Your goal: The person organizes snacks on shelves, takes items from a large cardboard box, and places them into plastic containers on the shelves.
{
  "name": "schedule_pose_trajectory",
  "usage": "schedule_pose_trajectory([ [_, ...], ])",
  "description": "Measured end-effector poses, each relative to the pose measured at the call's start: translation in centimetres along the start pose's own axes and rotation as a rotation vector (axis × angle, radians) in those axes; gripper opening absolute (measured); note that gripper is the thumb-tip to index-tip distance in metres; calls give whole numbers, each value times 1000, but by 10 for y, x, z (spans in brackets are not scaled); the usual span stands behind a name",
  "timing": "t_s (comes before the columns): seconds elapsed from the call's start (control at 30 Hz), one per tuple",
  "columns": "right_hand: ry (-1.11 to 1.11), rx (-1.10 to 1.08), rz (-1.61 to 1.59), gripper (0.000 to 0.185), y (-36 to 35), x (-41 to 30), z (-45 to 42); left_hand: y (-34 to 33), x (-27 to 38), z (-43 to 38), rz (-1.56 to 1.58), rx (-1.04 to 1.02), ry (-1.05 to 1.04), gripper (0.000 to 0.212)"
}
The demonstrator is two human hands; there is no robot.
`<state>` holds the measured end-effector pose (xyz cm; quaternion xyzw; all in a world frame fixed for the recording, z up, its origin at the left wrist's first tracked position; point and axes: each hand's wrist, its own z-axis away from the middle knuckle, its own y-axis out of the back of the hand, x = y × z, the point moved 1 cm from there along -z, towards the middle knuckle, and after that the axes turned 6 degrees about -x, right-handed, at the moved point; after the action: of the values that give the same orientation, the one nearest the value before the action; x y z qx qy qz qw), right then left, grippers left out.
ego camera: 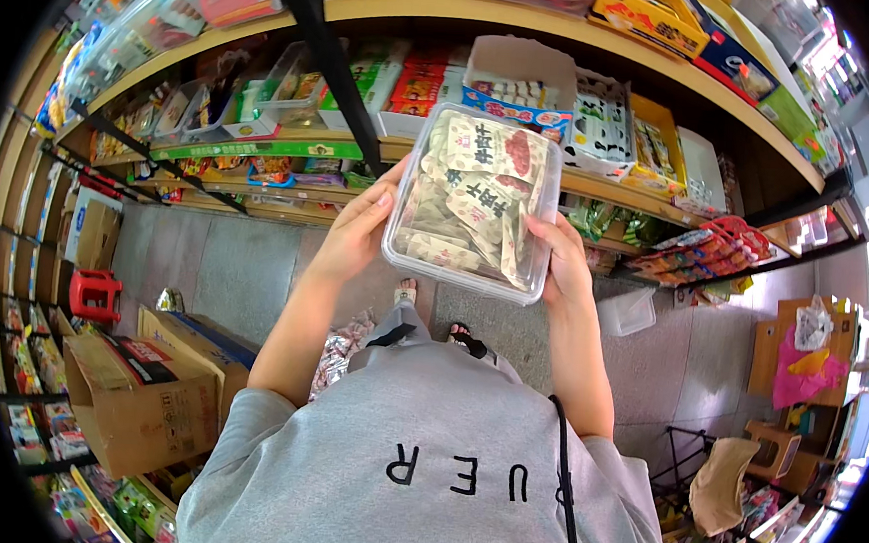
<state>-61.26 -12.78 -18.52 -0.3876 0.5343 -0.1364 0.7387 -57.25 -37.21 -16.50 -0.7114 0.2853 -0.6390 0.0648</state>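
Observation:
Both hands hold a clear plastic container filled with small beige snack packets that bear writing and a reddish picture. My left hand grips its left side, the thumb near the rim. At the right side, my right hand has its thumb over the edge and its fingers partly hidden beneath. The container is held in front of a wooden snack shelf, slightly tilted. Behind it on that shelf stand an open white and blue box of wrapped sweets and a cow-patterned box.
Cardboard boxes and a red plastic stool stand on the left. A black shelf post rises ahead. On the floor lie a clear plastic bin at the right and a shiny bag of packets beside the legs.

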Motion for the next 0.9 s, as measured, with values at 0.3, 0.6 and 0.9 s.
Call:
schedule_pose_trajectory([
  [0.3, 68, -44, -10, 23, -6, 3, 4, 15, -5, 16, -241, 88, -4, 20],
  [0.6, 61, 71, 282, 34, 4, 6, 8, 23, -27, 36, -452, 297, 173, 22],
  [0.9, -47, -112, 232, 37, -7, 15, -15, 25, -19, 59, -282, 259, 74, 26],
])
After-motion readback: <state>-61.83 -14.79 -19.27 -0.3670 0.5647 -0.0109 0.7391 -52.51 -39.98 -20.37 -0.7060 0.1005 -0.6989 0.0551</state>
